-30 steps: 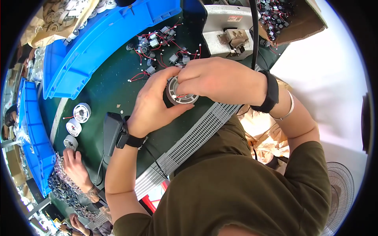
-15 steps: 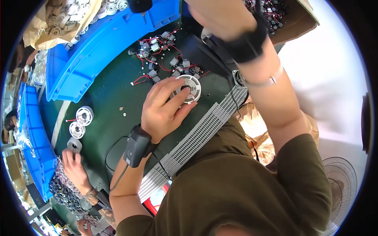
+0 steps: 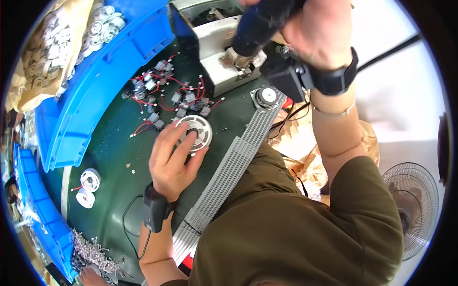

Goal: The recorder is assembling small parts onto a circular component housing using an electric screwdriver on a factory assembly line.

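Note:
My left hand (image 3: 172, 161) is closed around the edge of a white round plastic housing (image 3: 202, 129), which lies on the green work table; a finger and the thumb reach over its centre. My right hand (image 3: 320, 35) grips a black electric screwdriver (image 3: 262, 24). The screwdriver's tip points down into a white-fronted screw feeder (image 3: 224, 76); whether a screw is on the bit cannot be seen. Just beyond the housing lies a pile of small grey motors (image 3: 177, 97) with red wires.
A metal-rimmed round part (image 3: 266, 97) sits at the far end of a perforated grey strip (image 3: 229, 164) along the table's near edge. Blue bins (image 3: 102, 83) line the left. Two white housings (image 3: 89, 180) lie nearer. A co-worker's hand (image 3: 90, 277) shows beside bundled wires (image 3: 95, 252).
My view has shifted, bringing the screw feeder into sight. My right hand has brought the screwdriver to the feeder. My left hand keeps the housing. The co-worker's hand has left the grey ring's place.

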Demonstrator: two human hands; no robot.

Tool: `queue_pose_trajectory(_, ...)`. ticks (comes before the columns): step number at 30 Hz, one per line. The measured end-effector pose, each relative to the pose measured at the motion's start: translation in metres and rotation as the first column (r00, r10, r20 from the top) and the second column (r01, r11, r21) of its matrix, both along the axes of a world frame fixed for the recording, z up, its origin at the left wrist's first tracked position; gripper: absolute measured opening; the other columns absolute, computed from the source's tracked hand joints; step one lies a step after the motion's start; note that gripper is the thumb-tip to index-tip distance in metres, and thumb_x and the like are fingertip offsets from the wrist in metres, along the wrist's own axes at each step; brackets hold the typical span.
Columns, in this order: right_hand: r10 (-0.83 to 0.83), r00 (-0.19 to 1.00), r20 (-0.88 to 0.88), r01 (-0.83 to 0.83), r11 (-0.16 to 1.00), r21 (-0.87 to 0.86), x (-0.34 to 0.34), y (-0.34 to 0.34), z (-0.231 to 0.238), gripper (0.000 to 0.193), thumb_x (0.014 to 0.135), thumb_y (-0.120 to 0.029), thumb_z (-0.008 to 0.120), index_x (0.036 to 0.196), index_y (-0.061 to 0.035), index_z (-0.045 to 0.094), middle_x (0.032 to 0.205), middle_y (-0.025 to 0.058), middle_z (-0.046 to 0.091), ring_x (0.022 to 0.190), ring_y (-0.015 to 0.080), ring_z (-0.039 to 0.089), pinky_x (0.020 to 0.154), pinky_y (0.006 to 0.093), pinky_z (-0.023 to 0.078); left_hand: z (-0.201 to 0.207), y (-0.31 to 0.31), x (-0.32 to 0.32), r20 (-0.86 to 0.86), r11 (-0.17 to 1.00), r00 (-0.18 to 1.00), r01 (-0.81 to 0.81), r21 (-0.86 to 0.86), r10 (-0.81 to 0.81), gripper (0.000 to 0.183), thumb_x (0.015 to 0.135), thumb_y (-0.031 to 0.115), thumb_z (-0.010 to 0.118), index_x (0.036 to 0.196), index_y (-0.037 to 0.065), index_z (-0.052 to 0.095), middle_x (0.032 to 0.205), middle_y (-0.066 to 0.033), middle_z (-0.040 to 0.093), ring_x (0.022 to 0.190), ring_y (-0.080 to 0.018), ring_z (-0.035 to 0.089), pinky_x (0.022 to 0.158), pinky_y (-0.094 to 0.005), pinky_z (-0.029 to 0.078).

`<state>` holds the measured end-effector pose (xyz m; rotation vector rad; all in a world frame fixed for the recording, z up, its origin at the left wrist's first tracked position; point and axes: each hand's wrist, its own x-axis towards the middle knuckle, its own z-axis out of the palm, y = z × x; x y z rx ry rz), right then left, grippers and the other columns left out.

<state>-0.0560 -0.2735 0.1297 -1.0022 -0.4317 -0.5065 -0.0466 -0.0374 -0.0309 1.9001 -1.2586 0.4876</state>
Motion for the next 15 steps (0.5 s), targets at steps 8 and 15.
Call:
queue_pose_trajectory(8,-0.206,0.957,0.205,0.250,0.944,-0.214,0.012,-0.027,-0.048,0.033,0.075,0.004,0.065,0.104,0.0017,0.051,0.079,0.0040,0.054,0.057,0.0129,0.055,0.053,0.0247,0.046,-0.005,0.003,0.002,-0.002,0.999,1.000,0.000,0.034,0.001,0.036,0.059,0.003,0.079,0.092,0.000,0.065,0.107,-0.0143,0.060,0.097,-0.0355,0.060,0.077,-0.0403,0.052)
queue_pose_trajectory(15,-0.230,0.954,0.194,0.276,0.926,-0.260,0.013,-0.033,-0.054,0.033,0.074,0.003,0.067,0.103,0.0024,0.051,0.069,0.0048,0.058,0.054,0.0121,0.055,0.053,0.0243,0.045,-0.007,0.004,0.002,0.018,0.999,1.000,-0.010,0.040,0.009,0.037,0.058,0.004,0.079,0.093,0.000,0.066,0.108,-0.0141,0.060,0.097,-0.0354,0.060,0.078,-0.0406,0.053)
